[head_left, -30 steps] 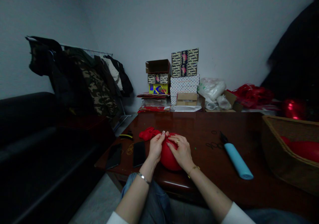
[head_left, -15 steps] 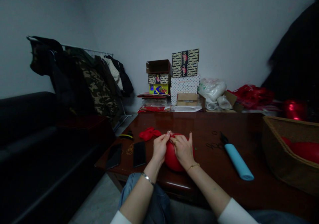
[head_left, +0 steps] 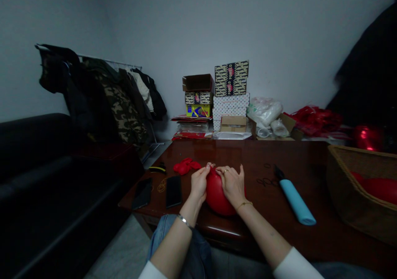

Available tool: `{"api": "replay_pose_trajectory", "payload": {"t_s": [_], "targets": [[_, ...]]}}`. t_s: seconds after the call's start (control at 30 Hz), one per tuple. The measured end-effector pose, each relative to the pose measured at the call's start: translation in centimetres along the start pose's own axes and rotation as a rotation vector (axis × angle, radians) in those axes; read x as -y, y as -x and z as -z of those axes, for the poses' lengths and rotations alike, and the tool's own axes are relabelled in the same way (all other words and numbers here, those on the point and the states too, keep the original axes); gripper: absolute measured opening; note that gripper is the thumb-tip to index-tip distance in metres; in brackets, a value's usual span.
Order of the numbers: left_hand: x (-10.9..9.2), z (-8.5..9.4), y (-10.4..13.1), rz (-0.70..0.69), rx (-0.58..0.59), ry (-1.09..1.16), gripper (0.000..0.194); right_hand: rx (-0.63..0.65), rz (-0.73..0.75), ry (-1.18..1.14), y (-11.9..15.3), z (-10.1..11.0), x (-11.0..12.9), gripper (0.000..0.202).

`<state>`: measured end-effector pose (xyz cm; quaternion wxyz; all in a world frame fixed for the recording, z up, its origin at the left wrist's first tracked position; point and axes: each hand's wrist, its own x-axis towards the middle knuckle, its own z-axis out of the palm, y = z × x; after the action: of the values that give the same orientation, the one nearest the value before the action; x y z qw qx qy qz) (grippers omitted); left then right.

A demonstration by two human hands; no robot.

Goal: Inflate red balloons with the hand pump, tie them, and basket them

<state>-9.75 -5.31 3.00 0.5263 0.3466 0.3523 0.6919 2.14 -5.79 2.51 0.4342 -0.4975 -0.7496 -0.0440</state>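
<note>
A round, inflated red balloon (head_left: 218,196) rests at the table's front edge, between my two hands. My left hand (head_left: 200,181) pinches the balloon's neck at the top, its thumb and fingers closed. At the upper right of the balloon, my right hand (head_left: 232,183) has its fingers bent and pressed at the neck, with one finger raised. The neck itself is mostly covered by my fingers. Left of my hands lie crumpled red balloons (head_left: 186,166). A blue hand pump (head_left: 297,201) with a black nozzle lies to the right.
Two dark phones (head_left: 173,192), a thin yellow cord (head_left: 162,185) and a black-and-yellow item (head_left: 158,169) lie on the left of the brown table (head_left: 257,225). Dark loops (head_left: 267,182) lie near the pump. A wicker basket (head_left: 344,188) holding red balloons stands at right. Boxes (head_left: 231,105) are stacked behind.
My right hand has shifted slightly right, away from my left hand, so more of the balloon shows between them. My left hand stays at the neck.
</note>
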Motion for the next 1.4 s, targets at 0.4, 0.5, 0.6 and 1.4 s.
{"api": "replay_pose_trajectory", "payload": {"t_s": [0.4, 0.5, 0.6, 1.4], "targets": [[0.3, -0.7, 0.6, -0.041, 0.064, -0.053, 0.027, 0.042, 0.005, -0.041, -0.1, 0.3, 0.1, 0.023], [0.3, -0.4, 0.4, -0.014, -0.005, -0.041, 0.028, 0.042, -0.073, -0.156, 0.1, 0.1, 0.1, 0.021], [0.2, -0.3, 0.1, -0.008, -0.008, -0.080, 0.026, 0.053, -0.132, -0.227, 0.1, -0.1, 0.1, 0.020], [-0.8, 1.0, 1.4, -0.260, 0.210, -0.543, 0.022, -0.020, -0.382, -0.661, -0.5, -0.1, -1.5, 0.043]]}}
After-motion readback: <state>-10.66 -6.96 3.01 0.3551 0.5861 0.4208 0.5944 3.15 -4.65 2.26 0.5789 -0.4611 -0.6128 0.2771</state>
